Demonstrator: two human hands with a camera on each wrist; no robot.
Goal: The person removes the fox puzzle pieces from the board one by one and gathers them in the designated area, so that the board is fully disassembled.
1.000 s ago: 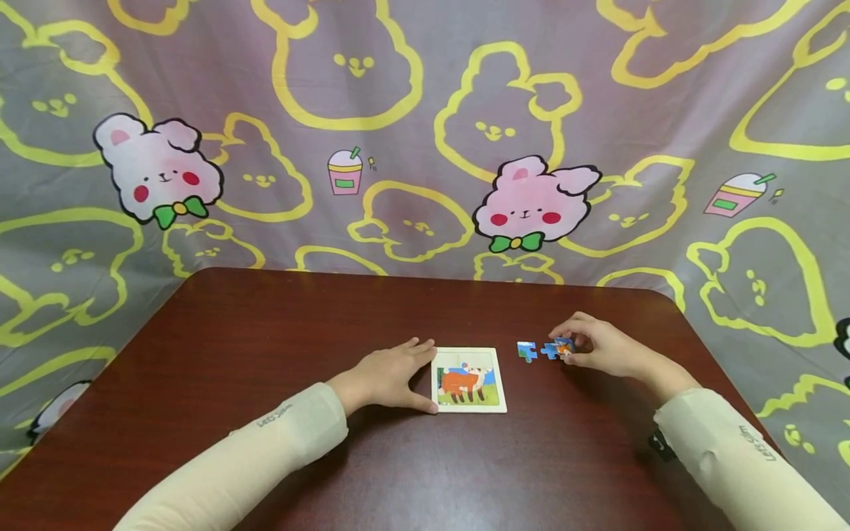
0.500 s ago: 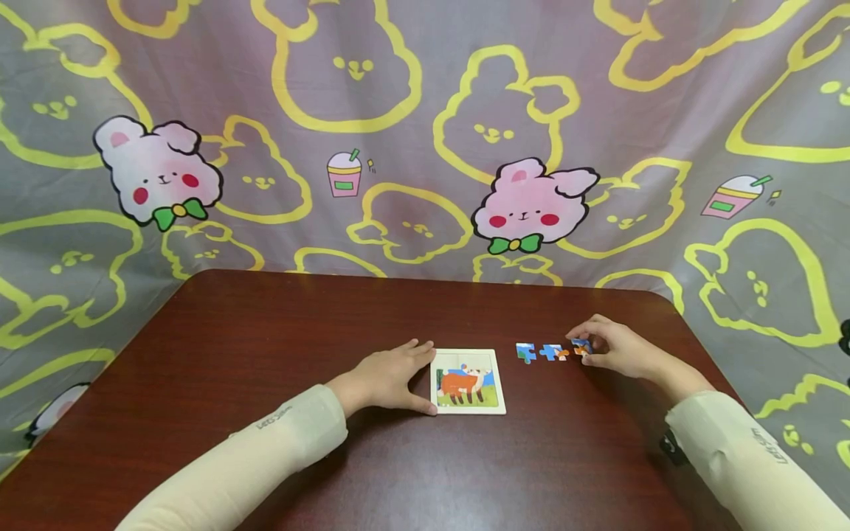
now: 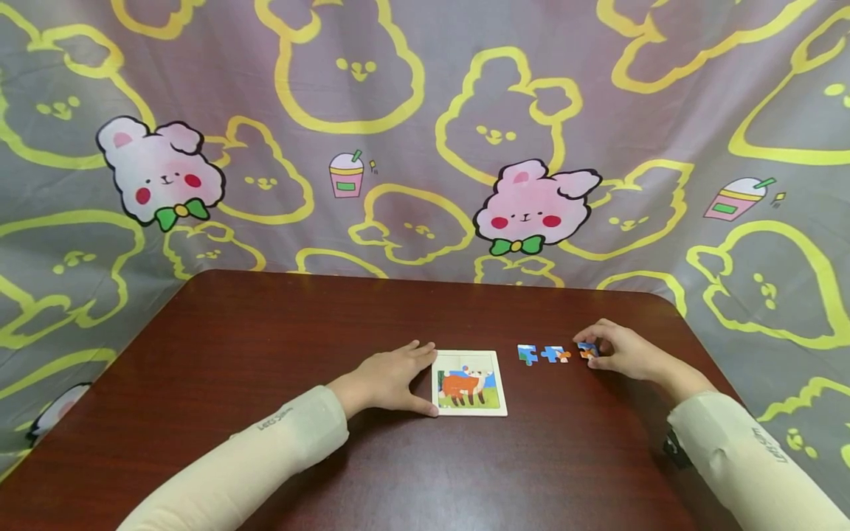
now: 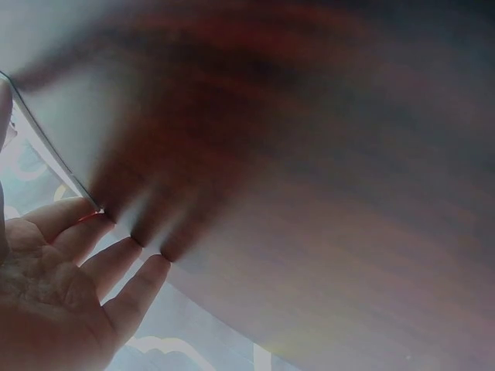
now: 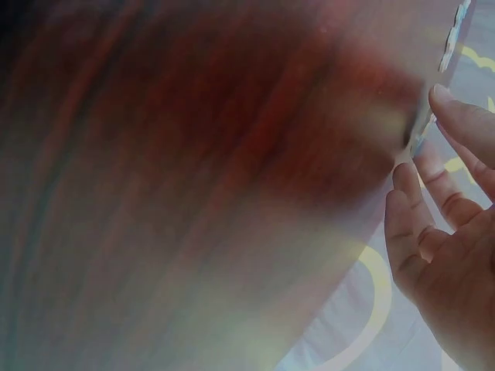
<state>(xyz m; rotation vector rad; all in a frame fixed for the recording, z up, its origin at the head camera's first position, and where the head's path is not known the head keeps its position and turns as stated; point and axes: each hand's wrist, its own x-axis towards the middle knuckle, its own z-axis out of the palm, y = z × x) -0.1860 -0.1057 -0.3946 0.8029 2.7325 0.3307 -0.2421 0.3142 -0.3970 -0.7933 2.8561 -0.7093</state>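
A square puzzle board point(image 3: 502, 405) with a pale frame lies on the table, showing a red-and-white animal on grass; a bare strip runs along the picture's top. My left hand point(image 3: 392, 377) rests at the board's left edge, thumb at the near corner and fingertips at the far one. In the left wrist view, the left hand's fingers point(image 4: 128, 267) are spread and fairly straight. To the board's right, my right hand point(image 3: 627, 352) holds a blue-and-orange puzzle piece point(image 3: 587, 349) between thumb and fingers, at the tabletop. Its thumb point(image 5: 464, 120) and fingertips also face each other in the right wrist view.
Two loose puzzle pieces lie between the board and my right hand: a blue-and-green piece point(image 3: 527, 354) and a blue piece with orange point(image 3: 555, 355). The dark red-brown table point(image 3: 299, 317) ends at a patterned curtain point(image 3: 412, 147) behind and at both sides.
My right hand has moved right with the puzzle piece, drawing it away from the middle loose piece and opening a gap. The left hand and the board have stayed put.
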